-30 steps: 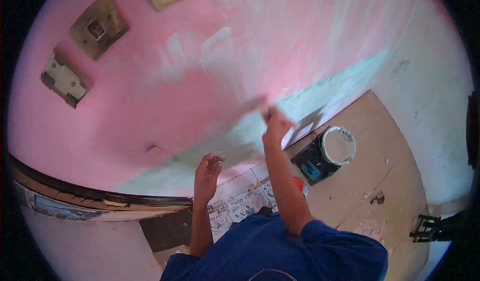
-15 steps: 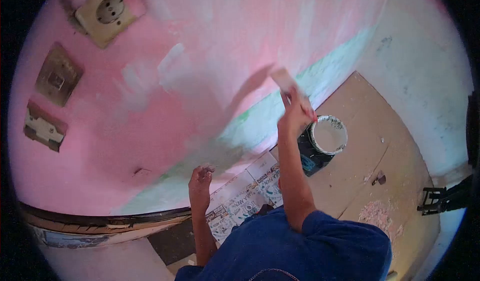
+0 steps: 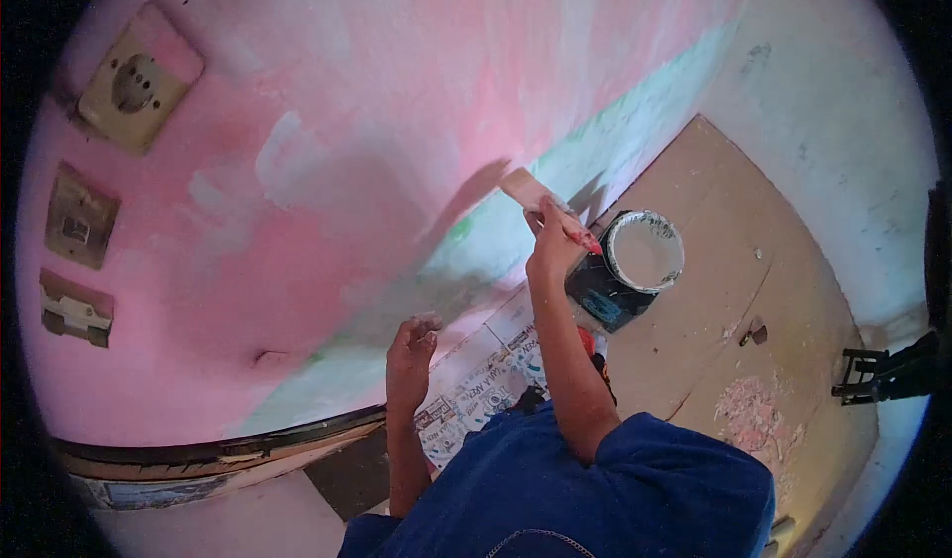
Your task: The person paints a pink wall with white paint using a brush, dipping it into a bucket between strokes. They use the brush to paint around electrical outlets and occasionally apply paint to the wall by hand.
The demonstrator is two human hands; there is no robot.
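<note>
In my right hand [image 3: 557, 246] is a wide, flat paintbrush [image 3: 526, 189] with a pale end and a red tip to its handle. Its pale end points up and left, close to the pink and green wall [image 3: 367, 260]; whether it touches cannot be told. My left hand [image 3: 409, 365] is raised lower down in front of the wall, its fingers curled and smeared whitish. Anything inside those fingers is hidden. Just right of my right hand stands a bucket [image 3: 617, 290] with a paint-crusted rim and a pale mix inside.
A socket [image 3: 139, 82], a switch plate [image 3: 81, 216] and a broken plate [image 3: 76, 310] sit on the wall at left. Pinkish scrapings [image 3: 749, 414] and a small dark-and-brown object [image 3: 756, 332] lie on the floor. A black stool-like object [image 3: 873, 372] stands at right. Printed sheeting [image 3: 476, 399] lies below the wall.
My right hand has moved down and left with the paintbrush, now tilted further left. My left hand is slightly higher and further right. The view has shifted a little.
</note>
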